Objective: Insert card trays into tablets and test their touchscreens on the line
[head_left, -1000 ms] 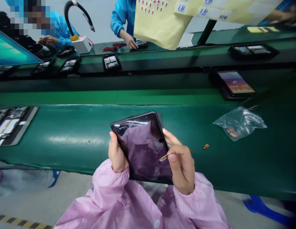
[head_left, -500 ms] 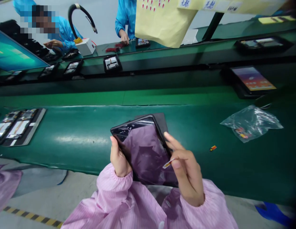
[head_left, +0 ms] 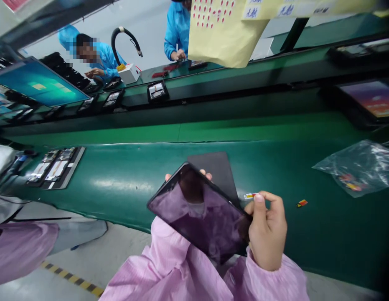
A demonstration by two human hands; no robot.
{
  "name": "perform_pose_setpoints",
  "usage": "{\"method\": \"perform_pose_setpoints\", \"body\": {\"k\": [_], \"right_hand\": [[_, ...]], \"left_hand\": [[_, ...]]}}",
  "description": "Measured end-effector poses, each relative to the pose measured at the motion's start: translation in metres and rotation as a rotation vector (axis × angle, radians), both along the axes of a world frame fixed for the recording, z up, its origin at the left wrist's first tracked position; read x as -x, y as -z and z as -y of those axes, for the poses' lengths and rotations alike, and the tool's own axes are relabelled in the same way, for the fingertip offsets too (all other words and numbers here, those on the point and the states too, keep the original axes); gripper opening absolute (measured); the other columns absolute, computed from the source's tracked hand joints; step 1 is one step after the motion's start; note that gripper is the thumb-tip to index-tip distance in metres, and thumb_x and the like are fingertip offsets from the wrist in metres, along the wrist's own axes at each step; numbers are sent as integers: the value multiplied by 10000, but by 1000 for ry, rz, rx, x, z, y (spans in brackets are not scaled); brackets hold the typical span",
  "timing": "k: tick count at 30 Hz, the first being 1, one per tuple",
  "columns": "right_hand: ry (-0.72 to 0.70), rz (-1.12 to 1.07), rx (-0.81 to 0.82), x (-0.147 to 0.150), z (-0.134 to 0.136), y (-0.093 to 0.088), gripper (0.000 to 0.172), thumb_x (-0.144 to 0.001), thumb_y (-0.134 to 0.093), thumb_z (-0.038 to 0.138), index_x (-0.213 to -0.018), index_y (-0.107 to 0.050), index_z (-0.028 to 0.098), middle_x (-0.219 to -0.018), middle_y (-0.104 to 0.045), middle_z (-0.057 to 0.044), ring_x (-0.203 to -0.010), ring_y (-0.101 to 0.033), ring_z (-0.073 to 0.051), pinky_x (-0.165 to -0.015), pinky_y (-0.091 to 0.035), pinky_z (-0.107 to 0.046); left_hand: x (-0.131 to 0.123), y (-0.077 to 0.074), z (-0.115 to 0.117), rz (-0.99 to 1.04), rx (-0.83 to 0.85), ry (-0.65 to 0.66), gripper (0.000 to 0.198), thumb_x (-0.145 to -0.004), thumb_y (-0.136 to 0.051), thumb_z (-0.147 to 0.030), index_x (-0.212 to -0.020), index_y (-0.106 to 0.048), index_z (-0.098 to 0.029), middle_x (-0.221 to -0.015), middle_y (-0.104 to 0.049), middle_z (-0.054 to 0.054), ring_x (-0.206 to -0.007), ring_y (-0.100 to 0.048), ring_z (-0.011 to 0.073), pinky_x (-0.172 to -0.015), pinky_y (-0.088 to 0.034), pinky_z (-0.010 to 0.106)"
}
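Observation:
A tablet [head_left: 203, 213] with a dark glossy screen lies tilted across my front, its screen towards me. My left hand [head_left: 206, 174] supports it from behind; only fingertips show past its top edge. Beside the tablet's right corner, my right hand [head_left: 268, 230] pinches a small white, yellow and red strip [head_left: 250, 195] between thumb and forefinger. Its other fingers are curled close to that corner, and I cannot tell how firmly they touch it. Under and behind the tablet, a dark grey flat pad [head_left: 217, 165] lies on the green bench mat [head_left: 119, 171].
A small orange and black piece [head_left: 302, 203] lies right of my hand, near a clear plastic bag [head_left: 359, 167] with colourful pieces inside. Opened devices [head_left: 58, 167] rest at left. Beyond, a line carries trays [head_left: 157, 91] and a lit tablet [head_left: 369, 98]. Two people in blue work across it.
The tablet has turned, its top swinging left. My left hand has gone from its left edge to behind it. My right hand, still pinching the strip, has shifted to the tablet's right corner.

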State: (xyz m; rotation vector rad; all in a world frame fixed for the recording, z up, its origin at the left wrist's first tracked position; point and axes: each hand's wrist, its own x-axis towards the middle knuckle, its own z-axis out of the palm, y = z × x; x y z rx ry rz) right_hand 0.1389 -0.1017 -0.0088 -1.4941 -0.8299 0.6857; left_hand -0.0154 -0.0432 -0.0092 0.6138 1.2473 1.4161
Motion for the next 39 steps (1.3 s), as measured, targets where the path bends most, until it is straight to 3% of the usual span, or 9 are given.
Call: {"method": "perform_pose_setpoints", "body": {"k": [4,6,9,11,17,22,32,39], "right_hand": [[-45,-13,47,6,10,-4,281,-927,-515,481,-929,-515,200,-506,-502,67,-407,-448,-83,-420,-343,-194],[-50,-41,48,9,12,-5,278,-923,-524,477,-920,-517,200,-508,-508,63,-403,-450,-84,-402,-333,-190],[-45,-59,33,10,12,-6,257,-923,-537,459,-926,-524,203,-512,-511,64,-426,-473,-83,-427,-364,-186],[-54,-71,33,10,10,-6,244,-925,-541,449,-932,-527,205,-508,-505,68,-430,-471,-80,-441,-375,-185],[-54,-89,61,9,11,-4,263,-921,-544,468,-927,-530,205,-510,-506,65,-425,-457,-82,-429,-359,-193],[-58,-96,79,8,12,-5,275,-917,-545,481,-929,-524,207,-506,-509,66,-421,-456,-80,-421,-357,-187],[-27,-91,110,9,11,-3,285,-911,-548,494,-936,-527,210,-506,-518,65,-421,-469,-85,-460,-396,-209],[-49,-97,132,8,10,-2,286,-912,-545,496,-946,-527,212,-516,-524,64,-418,-474,-85,-452,-401,-208]], "left_hand": [[-19,3,1,495,-28,393,569,-792,-446,-745,-620,-512,-207,-697,-491,27,-613,-502,148,-646,-460,337],[-27,9,8,635,-75,462,598,-789,-423,-769,-588,-447,-207,-594,-407,-8,-523,-436,123,-617,-448,323],[-38,22,14,661,-163,361,644,-774,-392,-801,-532,-331,-207,-457,-190,-63,-371,-233,84,-474,-350,276],[-45,24,14,639,-205,254,646,-778,-377,-801,-531,-296,-209,-434,-128,-75,-339,-144,72,-415,-268,260],[-53,-6,15,539,-208,169,703,-737,-284,-869,-547,-199,-198,-397,-160,-72,-299,-87,50,-357,-132,247],[-50,-20,14,559,-236,209,729,-698,-264,-902,-525,-174,-200,-378,-166,-69,-277,-94,50,-336,-130,252],[-49,7,10,623,-223,247,675,-746,-425,-800,-483,-234,-208,-400,-173,-57,-309,-158,82,-389,-213,268],[-48,2,17,644,-275,158,646,-808,-336,-772,-498,-267,-210,-453,-221,-45,-347,-156,77,-384,-197,266]]}}
